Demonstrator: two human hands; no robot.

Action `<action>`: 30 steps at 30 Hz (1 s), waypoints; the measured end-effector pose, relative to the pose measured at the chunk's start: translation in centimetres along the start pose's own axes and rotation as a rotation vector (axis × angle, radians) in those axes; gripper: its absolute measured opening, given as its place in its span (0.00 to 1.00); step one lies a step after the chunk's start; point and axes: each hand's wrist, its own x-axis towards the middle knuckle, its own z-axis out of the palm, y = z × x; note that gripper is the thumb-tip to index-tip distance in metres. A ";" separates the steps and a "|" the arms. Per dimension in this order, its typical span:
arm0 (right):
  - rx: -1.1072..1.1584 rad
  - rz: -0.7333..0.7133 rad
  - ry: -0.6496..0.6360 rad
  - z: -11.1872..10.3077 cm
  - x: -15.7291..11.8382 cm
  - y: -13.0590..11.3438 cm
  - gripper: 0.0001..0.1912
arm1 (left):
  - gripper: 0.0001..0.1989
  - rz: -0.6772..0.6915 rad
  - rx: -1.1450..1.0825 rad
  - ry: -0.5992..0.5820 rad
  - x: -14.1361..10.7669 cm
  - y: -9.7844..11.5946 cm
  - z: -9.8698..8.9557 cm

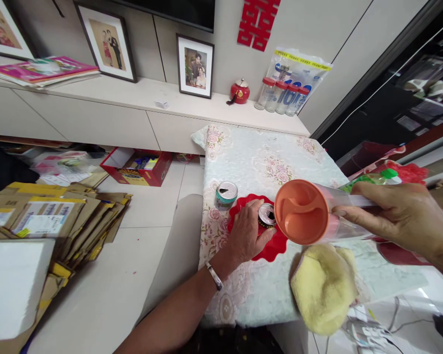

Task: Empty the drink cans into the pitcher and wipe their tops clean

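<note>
On a red scalloped tray [276,248] stands a small opened drink can [268,214], steadied by my left hand [246,230], whose fingers and thumb curve around its near left side. My right hand [395,209] grips the handle of a clear pitcher with an orange lid [301,211]. The pitcher is tipped on its side, its lid facing left right beside the can's top. No stream of liquid shows. Another opened can [226,195], with a teal band, stands left of the tray. Below the pitcher lies a crumpled yellow cloth [323,290].
A floral tablecloth [243,147] covers the table. Behind it, a low white cabinet [162,98] carries framed photos, a red jar [239,92] and several red-lidded glass jars [280,97]. Flattened cardboard [84,221] and a red box [138,169] lie on the floor at left. A green-capped bottle [387,176] is behind my right hand.
</note>
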 end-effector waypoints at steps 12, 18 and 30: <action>-0.011 0.021 -0.006 0.0 -0.2 0.0 0.29 | 0.34 -0.002 0.005 0.011 0.0 -0.1 0.1; -0.003 0.022 -0.008 0.0 0.0 -0.1 0.30 | 0.34 -0.005 0.006 0.013 0.0 0.0 0.1; -0.005 0.016 0.007 0.0 -0.2 -0.1 0.29 | 0.34 -0.011 0.007 0.015 0.0 0.0 0.1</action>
